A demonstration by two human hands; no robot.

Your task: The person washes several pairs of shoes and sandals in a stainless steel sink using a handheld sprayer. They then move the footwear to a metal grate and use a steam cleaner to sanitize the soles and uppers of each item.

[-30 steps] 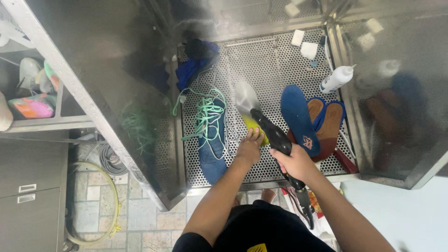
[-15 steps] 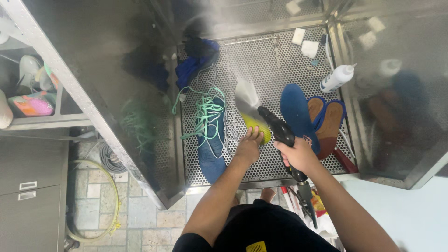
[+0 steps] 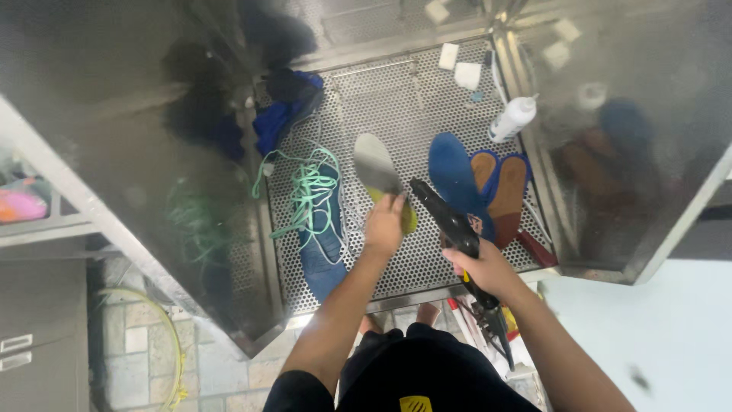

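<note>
The grey-and-yellow insole lies over the perforated metal worktop, its yellow heel end pinched in the left hand. It looks light, thin and floppy, so it is best held at that stiffer heel. The right hand is closed around a black spray gun aimed at it. Nearby lie a blue shoe with green laces, a blue insole and a white squeeze bottle, contents unseen.

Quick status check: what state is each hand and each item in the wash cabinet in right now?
left hand: gripping the insole
insole: held up, tilted
right hand: closed on the spray gun
spray gun: aimed at the insole
blue shoe: lying flat, green laces loose
white bottle: lying on the grate
</note>
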